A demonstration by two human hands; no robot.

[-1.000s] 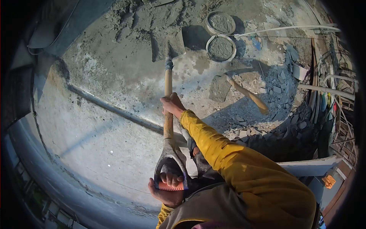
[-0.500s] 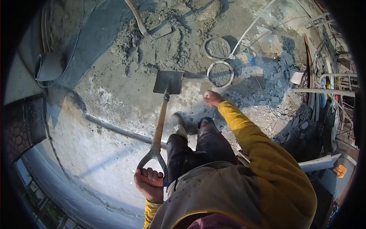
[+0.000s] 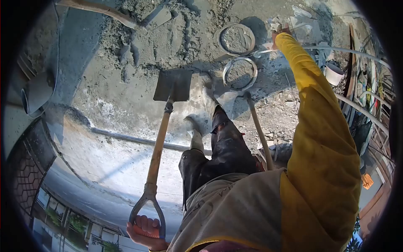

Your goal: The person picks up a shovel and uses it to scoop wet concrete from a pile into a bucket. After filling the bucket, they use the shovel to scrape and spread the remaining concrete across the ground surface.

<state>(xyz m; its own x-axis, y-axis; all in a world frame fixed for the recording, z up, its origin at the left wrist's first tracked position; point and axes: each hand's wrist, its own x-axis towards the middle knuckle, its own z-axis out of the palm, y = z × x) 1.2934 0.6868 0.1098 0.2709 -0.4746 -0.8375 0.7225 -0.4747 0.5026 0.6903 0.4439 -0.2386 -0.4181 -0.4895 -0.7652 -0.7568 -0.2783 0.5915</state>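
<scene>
My left hand (image 3: 145,231) is wrapped around the orange D-grip of a shovel (image 3: 157,147) with a wooden shaft. Its dark square blade (image 3: 173,86) rests on the cement-smeared ground ahead of my boots. At the upper right, my right hand (image 3: 280,34) is stretched out over broken pieces, beside a long pale pole (image 3: 331,48); the fingers are too small and shaded to read. Left of that hand are two round containers of grey mix, the farther one (image 3: 236,40) and the nearer one (image 3: 240,74).
A heap of wet grey mix (image 3: 155,46) lies ahead, with another wooden-handled tool (image 3: 98,8) on it. A wooden handle (image 3: 260,130) stands by my right leg. A pipe (image 3: 138,140) crosses the floor. A white bucket (image 3: 333,74) and scrap stand on the right.
My right hand has reached forward and right, past the round containers. One foot has stepped forward. The pale pole now slants rightward instead of away. My left hand keeps hold of the shovel.
</scene>
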